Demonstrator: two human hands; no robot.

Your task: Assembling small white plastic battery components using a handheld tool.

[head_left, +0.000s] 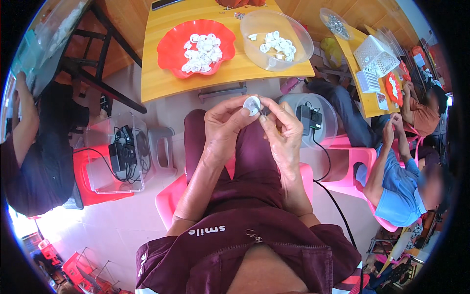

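Above my lap, my left hand (226, 121) pinches a small round white plastic part (250, 104) between thumb and fingers. Its face, with raised detail in the middle, is turned up. My right hand (283, 128) meets it from the other side, thumb and forefinger closed on a thin dark piece (262, 115) at the part's edge; its kind is too small to make out. Beyond my hands, a red wavy-rimmed bowl (169, 45) holds a heap of similar white parts (201, 53). To its right, a clear plastic bowl (302, 40) holds more white parts (279, 45).
The bowls stand on a yellow wooden table (161, 89). At my right is a clear tub (329, 109) with black adapters; at my left, a clear bin (93, 171) with black cables. People sit on both sides. A black cable (338, 206) runs down at my right.
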